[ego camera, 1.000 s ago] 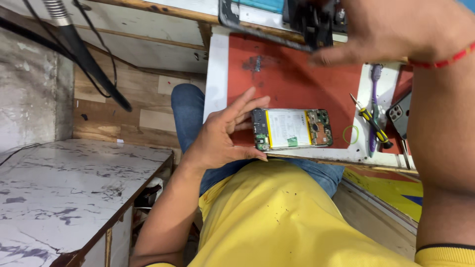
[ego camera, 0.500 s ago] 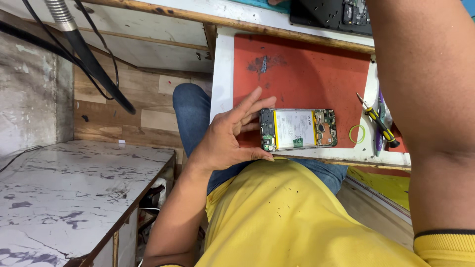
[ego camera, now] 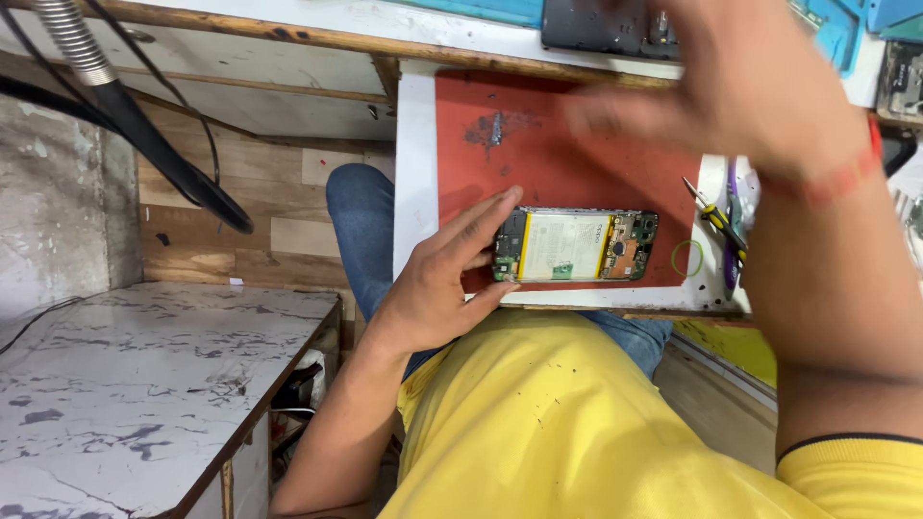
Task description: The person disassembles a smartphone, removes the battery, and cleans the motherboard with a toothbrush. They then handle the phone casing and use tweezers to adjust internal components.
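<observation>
My left hand (ego camera: 437, 288) rests at the left end of the opened phone (ego camera: 575, 246), fingers loosely spread, steadying it rather than gripping. Phone lies flat on the red mat (ego camera: 558, 163), near its front edge. My right hand (ego camera: 760, 86), blurred, is above the phone's far side; grip unclear. Screwdriver (ego camera: 710, 217) just right of the phone.

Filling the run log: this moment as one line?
left hand: steadies opened phone | right hand: raised, blurred, grip unclear | phone: flat on red mat
</observation>
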